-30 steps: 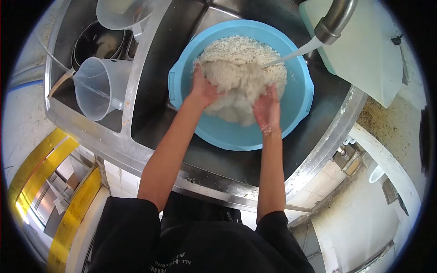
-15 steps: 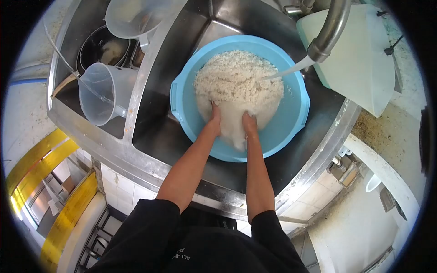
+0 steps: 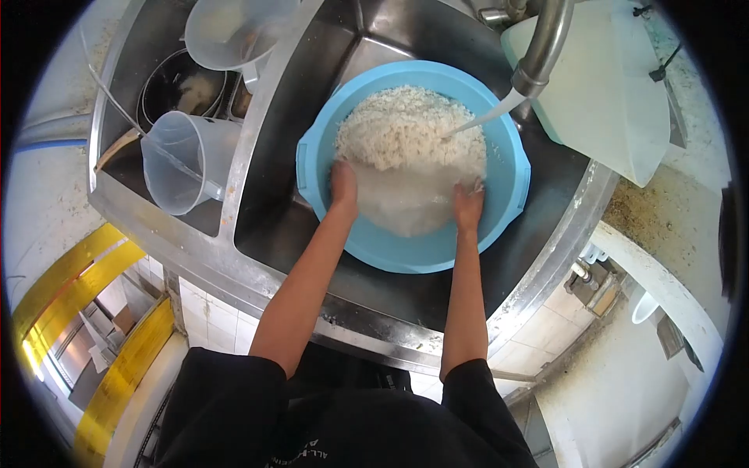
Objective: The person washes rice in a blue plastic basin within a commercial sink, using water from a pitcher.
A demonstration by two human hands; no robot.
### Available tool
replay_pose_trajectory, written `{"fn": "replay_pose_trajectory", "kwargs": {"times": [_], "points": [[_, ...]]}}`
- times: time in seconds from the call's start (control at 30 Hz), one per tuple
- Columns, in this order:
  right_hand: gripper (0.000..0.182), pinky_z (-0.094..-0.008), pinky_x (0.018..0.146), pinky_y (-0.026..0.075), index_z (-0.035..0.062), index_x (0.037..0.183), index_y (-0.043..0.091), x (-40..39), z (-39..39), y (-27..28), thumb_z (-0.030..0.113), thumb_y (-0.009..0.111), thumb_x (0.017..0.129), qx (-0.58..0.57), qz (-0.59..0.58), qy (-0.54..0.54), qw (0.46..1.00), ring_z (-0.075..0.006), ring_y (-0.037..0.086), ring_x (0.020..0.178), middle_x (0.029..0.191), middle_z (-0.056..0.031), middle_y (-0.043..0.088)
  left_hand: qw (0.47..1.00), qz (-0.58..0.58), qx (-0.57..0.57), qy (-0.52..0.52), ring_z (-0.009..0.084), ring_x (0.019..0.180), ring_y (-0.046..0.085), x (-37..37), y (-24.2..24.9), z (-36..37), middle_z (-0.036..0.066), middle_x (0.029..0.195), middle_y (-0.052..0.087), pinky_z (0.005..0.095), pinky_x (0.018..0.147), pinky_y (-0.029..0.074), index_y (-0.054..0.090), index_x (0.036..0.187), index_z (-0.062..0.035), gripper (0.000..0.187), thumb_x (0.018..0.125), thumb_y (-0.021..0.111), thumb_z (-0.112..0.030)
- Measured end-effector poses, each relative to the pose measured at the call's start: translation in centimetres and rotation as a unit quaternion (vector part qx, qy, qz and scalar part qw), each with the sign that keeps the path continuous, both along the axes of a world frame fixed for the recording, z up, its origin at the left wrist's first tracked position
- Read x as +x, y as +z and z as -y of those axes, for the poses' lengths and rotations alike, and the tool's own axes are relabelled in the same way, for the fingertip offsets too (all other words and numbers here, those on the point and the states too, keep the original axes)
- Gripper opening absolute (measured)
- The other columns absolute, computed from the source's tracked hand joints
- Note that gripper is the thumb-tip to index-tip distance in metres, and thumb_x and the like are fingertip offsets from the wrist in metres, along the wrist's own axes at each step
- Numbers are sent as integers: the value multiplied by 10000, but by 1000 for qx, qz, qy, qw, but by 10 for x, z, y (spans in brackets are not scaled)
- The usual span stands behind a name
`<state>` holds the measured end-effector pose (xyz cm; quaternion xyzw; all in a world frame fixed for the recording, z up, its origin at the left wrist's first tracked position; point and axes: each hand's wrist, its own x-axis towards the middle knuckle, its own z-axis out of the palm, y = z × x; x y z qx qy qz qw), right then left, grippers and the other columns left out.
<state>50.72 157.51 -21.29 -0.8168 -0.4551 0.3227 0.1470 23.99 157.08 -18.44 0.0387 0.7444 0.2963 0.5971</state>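
A round blue basin (image 3: 365, 246) stands in the metal sink. Rice-like white grains (image 3: 409, 125) are heaped at its far side, with cloudy water nearer me. From the metal faucet (image 3: 533, 74), water runs onto the grains. My left hand (image 3: 343, 184) is at the basin's left inner side, its fingertips at the edge of the grains. On the right, my right hand (image 3: 468, 203) dips into the cloudy water beside the grains. The fingers of both hands are partly under water or grains, so their shape is unclear.
The left sink compartment holds a clear plastic jug (image 3: 173, 164), a dark round pot (image 3: 160, 90) and another clear container (image 3: 234, 31). A pale translucent container (image 3: 601, 86) stands right of the faucet. The sink's metal front rim (image 3: 374, 324) runs between me and the basin.
My hands have moved apart, the left one to the left and the right one to the right. More cloudy water shows between them, and the grain heap's near edge is farther back.
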Motion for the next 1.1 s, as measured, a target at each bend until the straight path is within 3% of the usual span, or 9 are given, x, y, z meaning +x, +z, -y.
{"fn": "replay_pose_trajectory", "kwargs": {"times": [0.23, 0.4, 0.47, 0.6, 0.67, 0.73, 0.83, 0.93, 1.1], "points": [[799, -453, 1099, 322, -163, 1333, 412, -50, 34, -24, 400, 613, 802, -135, 152, 190, 960, -453, 425, 1270, 1381, -360, 415, 996, 51, -75, -1, 279, 1380, 351, 35, -60, 39, 141, 1518, 334, 407, 1109, 314, 225, 1522, -78, 717, 1003, 210, -573], [774, -412, 1079, 335, -184, 1306, 429, -69, 45, -81, 456, 523, 880, -203, -238, -155, 937, -406, 474, 1259, 1300, -326, 521, 972, 218, -71, 51, 313, 1428, 270, 44, -97, 38, 147, 1568, 243, 438, 1138, 270, 193, 1534, -100, 810, 957, 187, -668], [593, -414, 1057, 374, -57, 1343, 472, -64, 22, -73, 413, 431, 984, -284, -259, -114, 916, -329, 483, 1276, 1419, -188, 473, 960, 249, -87, 92, 306, 1353, 381, 44, -20, 5, 144, 1503, 349, 435, 1105, 337, 256, 1510, -101, 735, 984, 174, -607], [509, -393, 1074, 389, -1, 1407, 401, -78, -32, 66, 338, 407, 1026, -98, -646, -263, 710, -285, 454, 1302, 1385, -180, 482, 879, 415, 60, 226, 299, 1264, 507, 31, -23, -5, 135, 1420, 482, 426, 1049, 416, 387, 1451, -95, 653, 1005, 213, -539], [549, -392, 1088, 376, -3, 1431, 377, -59, -48, 91, 348, 441, 1014, -95, -626, -231, 739, -266, 440, 1325, 1426, -147, 458, 922, 327, 28, 207, 294, 1299, 467, 19, 25, -20, 147, 1429, 467, 420, 1064, 385, 385, 1453, -84, 665, 997, 259, -551], [650, -386, 1064, 384, -29, 1463, 327, -39, -58, 97, 371, 502, 982, -63, -334, -87, 936, -284, 433, 1332, 1488, -162, 391, 954, 239, 6, 180, 289, 1334, 427, 6, 38, -28, 159, 1438, 453, 414, 1079, 354, 383, 1455, -72, 682, 989, 305, -563], [727, -376, 1087, 355, -27, 1488, 274, -3, -66, 49, 383, 546, 952, 32, -79, 5, 996, -299, 416, 1346, 1513, -159, 357, 994, 4, 83, 74, 277, 1324, 428, 1, 17, -25, 158, 1434, 448, 388, 1058, 364, 373, 1455, -48, 675, 978, 410, -524], [748, -365, 1120, 301, -6, 1493, 283, -12, -78, 32, 373, 585, 923, -29, -286, -125, 949, -308, 393, 1360, 1513, -162, 359, 986, -162, 35, 5, 259, 1316, 429, 10, 20, -33, 148, 1440, 440, 359, 1056, 361, 355, 1460, -22, 708, 963, 468, -513], [892, -405, 1147, 232, 16, 1516, 239, -6, -113, -13, 582, 534, 892, -77, -339, -75, 934, -286, 272, 1428, 1554, -156, 279, 965, 125, 168, 155, 253, 1357, 388, 4, -9, -46, 106, 1508, 373, 389, 1096, 339, 330, 1494, -87, 744, 943, 476, -567]]}}
